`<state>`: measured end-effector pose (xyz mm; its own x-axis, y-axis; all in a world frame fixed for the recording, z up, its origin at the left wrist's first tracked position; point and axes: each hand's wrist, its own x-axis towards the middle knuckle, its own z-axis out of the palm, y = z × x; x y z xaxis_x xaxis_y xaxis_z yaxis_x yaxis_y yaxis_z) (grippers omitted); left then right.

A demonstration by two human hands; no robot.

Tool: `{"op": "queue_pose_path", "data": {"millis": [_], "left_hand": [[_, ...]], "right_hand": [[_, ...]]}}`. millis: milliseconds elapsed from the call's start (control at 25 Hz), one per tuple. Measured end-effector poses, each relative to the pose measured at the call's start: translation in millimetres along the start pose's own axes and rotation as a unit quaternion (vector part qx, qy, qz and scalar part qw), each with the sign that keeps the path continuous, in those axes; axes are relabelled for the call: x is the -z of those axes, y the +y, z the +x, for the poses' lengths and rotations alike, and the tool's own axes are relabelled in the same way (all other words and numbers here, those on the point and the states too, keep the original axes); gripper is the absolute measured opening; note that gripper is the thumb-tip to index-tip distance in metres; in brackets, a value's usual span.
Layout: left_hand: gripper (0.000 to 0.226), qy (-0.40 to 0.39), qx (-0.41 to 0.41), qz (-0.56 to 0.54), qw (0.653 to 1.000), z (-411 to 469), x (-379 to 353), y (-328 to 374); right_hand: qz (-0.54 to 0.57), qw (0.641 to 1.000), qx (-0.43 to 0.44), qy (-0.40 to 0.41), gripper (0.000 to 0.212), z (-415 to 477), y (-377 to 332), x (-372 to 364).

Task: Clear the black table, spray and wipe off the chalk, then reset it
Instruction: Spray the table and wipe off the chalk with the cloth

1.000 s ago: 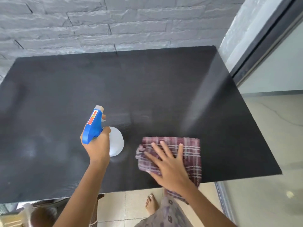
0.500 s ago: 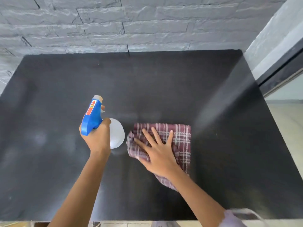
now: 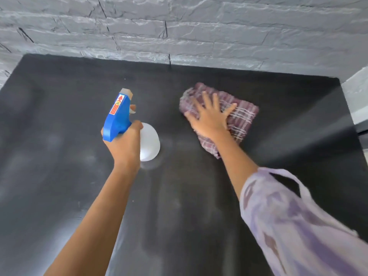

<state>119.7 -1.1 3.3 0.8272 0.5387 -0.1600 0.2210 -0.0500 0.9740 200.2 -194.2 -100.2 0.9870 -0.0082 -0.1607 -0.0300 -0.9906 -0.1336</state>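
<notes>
**Flat right hand on the plaid cloth, left hand holding the sprayer**

The maroon-and-white plaid cloth (image 3: 242, 116) lies bunched on the far right part of the black table (image 3: 199, 206), close to the back edge; its far corner is blurred. The right hand (image 3: 209, 118) presses down on it palm-first, with its fingers (image 3: 206, 100) straight and splayed toward the wall, gripping nothing. Its forearm reaches in from the lower right, stretched nearly straight, with a loose lilac patterned sleeve (image 3: 288, 220) covering the upper arm.

To the left of the cloth and apart from it, the left hand (image 3: 124, 146) is wrapped round the neck of a spray bottle (image 3: 118, 118) with a blue trigger head and a white body. The bottle is held above the table, nozzle pointing toward the wall, and 1 fingertip shows at the trigger. The left forearm is bare and rises from the lower left.

Pale chalk haze (image 3: 53, 140) smears the tabletop, mostly on the left and in the near middle. A grey stone-brick wall (image 3: 199, 30) runs along the table's far edge.
</notes>
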Motion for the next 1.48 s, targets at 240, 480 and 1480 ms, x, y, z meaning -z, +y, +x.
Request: {"op": "queue_pose_path", "data": {"millis": [240,480,1480], "left_hand": [[0.041,-0.014,-0.002,0.021,1.000,20.6,-17.2,-0.2],[0.038,0.014,0.009,0.037,0.999,31.9,-10.4,1.0],[0.025,0.069,0.039,0.037,0.996,-36.2,206.9,-39.8]], "right_hand": [[-0.055,0.980,0.191,0.009,0.060,-91.4,17.5,-13.3],[0.026,0.995,-0.092,0.001,0.065,58.3,50.0,22.2],[-0.052,0.966,0.255,-0.010,0.059,-185.7,-169.5,-54.0]]}}
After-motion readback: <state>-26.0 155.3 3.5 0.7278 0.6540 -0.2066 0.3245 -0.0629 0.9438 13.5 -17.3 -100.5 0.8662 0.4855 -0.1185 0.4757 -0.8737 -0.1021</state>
